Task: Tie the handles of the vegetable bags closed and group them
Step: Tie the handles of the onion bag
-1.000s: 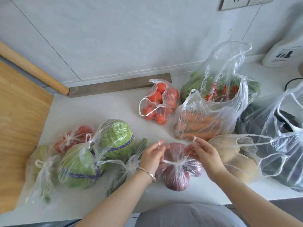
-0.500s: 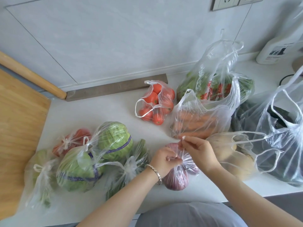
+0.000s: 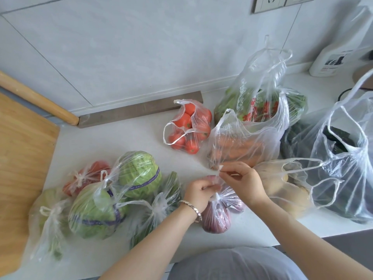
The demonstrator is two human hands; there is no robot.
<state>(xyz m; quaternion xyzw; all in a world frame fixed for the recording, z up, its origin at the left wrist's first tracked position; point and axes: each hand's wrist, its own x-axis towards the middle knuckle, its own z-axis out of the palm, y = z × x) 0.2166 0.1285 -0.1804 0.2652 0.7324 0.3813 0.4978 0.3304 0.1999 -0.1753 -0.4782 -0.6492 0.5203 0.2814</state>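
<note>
Onion bag (image 3: 217,215), at the counter's (image 3: 125,142) front, tied bags (image 3: 94,215) at its 9 o'clock: handles (image 3: 219,173) stretched apart a second ago are now drawn together, pinched by left hand (image 3: 198,191) and right hand (image 3: 242,182); closure is judged nearly finished.

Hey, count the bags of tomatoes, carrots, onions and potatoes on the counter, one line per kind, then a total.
Tomato bags: 2
Carrot bag: 1
Onion bag: 1
Potato bag: 1
Total: 5
</note>
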